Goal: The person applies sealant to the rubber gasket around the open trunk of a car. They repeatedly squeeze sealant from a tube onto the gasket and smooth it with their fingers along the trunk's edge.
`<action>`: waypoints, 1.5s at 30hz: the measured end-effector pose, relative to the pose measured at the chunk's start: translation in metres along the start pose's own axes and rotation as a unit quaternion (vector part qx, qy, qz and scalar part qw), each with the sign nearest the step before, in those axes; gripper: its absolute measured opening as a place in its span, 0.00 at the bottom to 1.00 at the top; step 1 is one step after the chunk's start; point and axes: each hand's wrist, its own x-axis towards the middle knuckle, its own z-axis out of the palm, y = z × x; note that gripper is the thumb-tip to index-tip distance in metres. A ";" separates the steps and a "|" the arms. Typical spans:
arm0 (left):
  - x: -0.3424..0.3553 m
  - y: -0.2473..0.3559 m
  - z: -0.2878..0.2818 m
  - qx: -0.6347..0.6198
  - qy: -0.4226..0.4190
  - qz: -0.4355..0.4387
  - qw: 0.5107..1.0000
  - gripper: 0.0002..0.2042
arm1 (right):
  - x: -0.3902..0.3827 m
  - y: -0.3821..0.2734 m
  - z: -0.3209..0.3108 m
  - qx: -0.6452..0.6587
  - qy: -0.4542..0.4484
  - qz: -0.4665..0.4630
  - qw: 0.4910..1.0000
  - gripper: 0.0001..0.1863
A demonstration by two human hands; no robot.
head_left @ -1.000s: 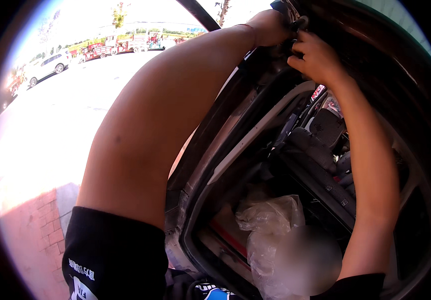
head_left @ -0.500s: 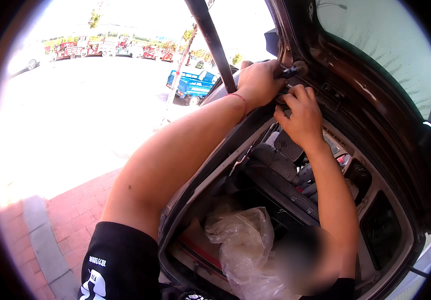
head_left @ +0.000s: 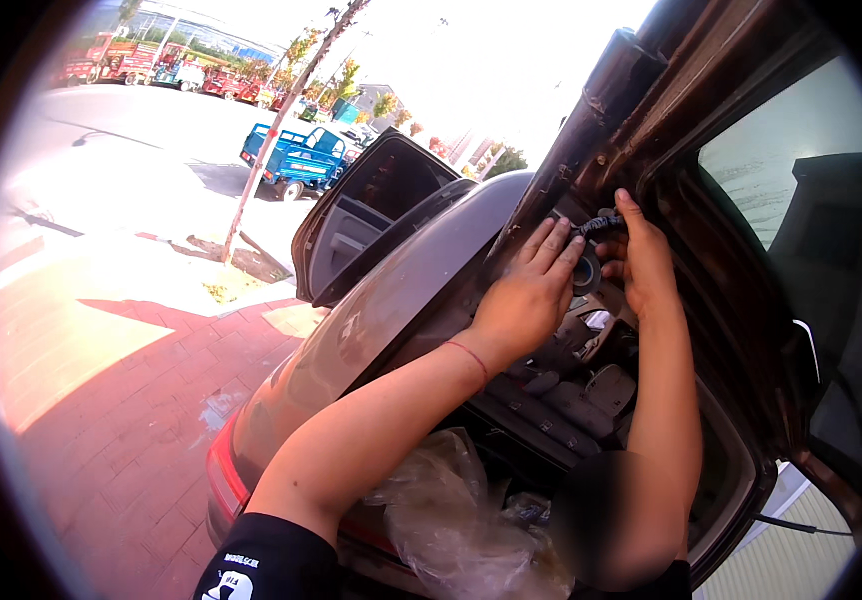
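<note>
My left hand (head_left: 536,290) lies with fingers stretched out at the dark pillar of the vehicle's rear opening, its fingertips beside a wrapped wire bundle (head_left: 599,226). My right hand (head_left: 643,262) is at the same bundle, a finger raised along it and others curled on a dark ring-shaped roll (head_left: 585,275), probably tape. The left fingers partly hide the roll. The raised tailgate (head_left: 751,290) is close on the right, with a long dark strut (head_left: 599,105) above my hands. A clear plastic sheet (head_left: 426,500) lies in the boot below my arms.
The brown car's rear corner (head_left: 331,360) with a red tail light (head_left: 226,460) is below left. An open side door (head_left: 361,220) juts out farther forward. A thin tree trunk (head_left: 251,190), a blue cargo tricycle (head_left: 296,160) and parked red vehicles (head_left: 126,62) stand beyond on the pavement (head_left: 121,430).
The view has swung, bringing the car's side and open door into sight. My left fingers, bent before, are now stretched out. My right hand has a finger raised beside the bundle.
</note>
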 end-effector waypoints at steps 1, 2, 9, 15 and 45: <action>0.001 0.000 -0.001 -0.012 -0.007 -0.003 1.000 0.21 | 0.006 0.002 0.000 0.015 -0.016 -0.012 1.000 0.20; 0.000 0.000 -0.003 -0.023 -0.018 -0.005 1.000 0.21 | 0.012 0.008 -0.002 0.033 -0.030 -0.022 0.999 0.17; 0.000 0.000 -0.009 -0.046 -0.041 -0.023 0.998 0.19 | 0.016 0.023 -0.022 0.113 -0.142 -0.020 0.983 0.13; 0.057 0.027 -0.020 -0.129 -0.007 -0.082 0.988 0.16 | 0.011 0.028 -0.020 0.136 -0.138 -0.019 0.981 0.15; 0.100 0.011 -0.022 0.137 -0.307 -0.049 0.941 0.16 | -0.052 0.110 0.006 -0.029 0.078 -0.361 0.929 0.20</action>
